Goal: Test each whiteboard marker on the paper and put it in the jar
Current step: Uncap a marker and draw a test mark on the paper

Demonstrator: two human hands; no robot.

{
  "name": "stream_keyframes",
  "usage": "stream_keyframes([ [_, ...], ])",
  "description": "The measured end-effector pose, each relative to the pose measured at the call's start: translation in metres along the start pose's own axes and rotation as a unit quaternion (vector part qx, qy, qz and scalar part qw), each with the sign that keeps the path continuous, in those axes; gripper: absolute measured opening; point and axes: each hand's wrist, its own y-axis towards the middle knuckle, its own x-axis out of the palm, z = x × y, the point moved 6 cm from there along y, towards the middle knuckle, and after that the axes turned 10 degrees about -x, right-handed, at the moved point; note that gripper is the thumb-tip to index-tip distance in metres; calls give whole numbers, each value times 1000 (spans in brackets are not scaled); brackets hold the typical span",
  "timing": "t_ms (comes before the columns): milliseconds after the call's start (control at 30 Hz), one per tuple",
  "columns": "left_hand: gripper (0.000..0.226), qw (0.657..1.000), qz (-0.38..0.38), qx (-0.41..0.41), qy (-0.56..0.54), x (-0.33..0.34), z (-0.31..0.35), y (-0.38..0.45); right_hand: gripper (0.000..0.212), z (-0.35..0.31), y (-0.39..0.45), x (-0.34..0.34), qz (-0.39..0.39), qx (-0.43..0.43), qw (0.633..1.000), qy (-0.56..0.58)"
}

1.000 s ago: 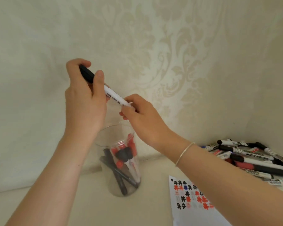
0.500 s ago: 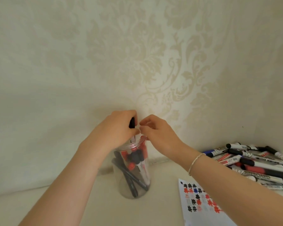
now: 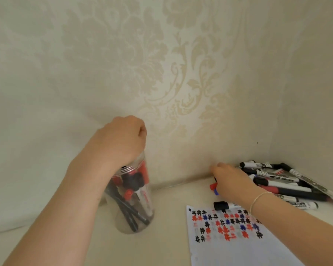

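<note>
My left hand point(image 3: 121, 139) sits over the mouth of the clear jar point(image 3: 132, 204), fingers curled under; I cannot tell whether they hold anything. The jar stands upright at left on the cream shelf point(image 3: 167, 244), close to the patterned wall point(image 3: 161, 73). Inside it: black and red markers point(image 3: 132, 191), leaning at mixed angles, caps mostly up.

My right hand point(image 3: 232, 182) lies on the near-left edge of the marker pile point(image 3: 288, 181) in the far right corner. Fingers are curled down over the pens; a red cap point(image 3: 212, 186) and a blue cap point(image 3: 216, 192) stick out just under them. Whether I have actually gripped one I cannot tell. A thin bracelet point(image 3: 259, 198) sits at that wrist.

One black-capped marker point(image 3: 224, 205) lies apart from the pile, touching the far edge of the paper point(image 3: 225, 252). The paper carries rows of hash marks in black, red and blue.

Barrel printing on the pile is too blurred to read reliably.
</note>
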Motion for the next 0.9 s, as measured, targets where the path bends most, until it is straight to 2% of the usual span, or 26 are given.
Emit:
stream_keyframes([
  [33,23,998,41,25,-34,-4,18,-14,25,6,-1,6,-9,4,1000,-10],
  [100,22,985,55,91,-135,3,54,-39,26,14,0,15,-11,3,1000,-11],
  [200,23,965,-45,149,-213,56,91,-52,28,20,2,20,2,14,999,39],
  [333,27,955,-147,142,-215,144,106,-49,29,28,-5,13,35,17,998,48],
  [433,30,961,-168,123,-182,184,105,-43,30,35,-9,13,37,19,999,27],
  [533,30,965,-183,96,-164,207,104,-35,32,39,-8,17,46,30,997,59],
  [633,21,968,-186,78,-147,219,106,-30,30,41,-6,21,70,30,993,95],
  [767,26,973,-176,82,-123,219,106,-25,27,47,-9,23,99,44,985,131],
  [833,25,982,-143,76,-95,206,100,-20,23,51,-14,17,153,55,975,149],
  [900,25,988,-113,65,-83,186,91,-18,11,55,-21,4,245,77,945,201],
])
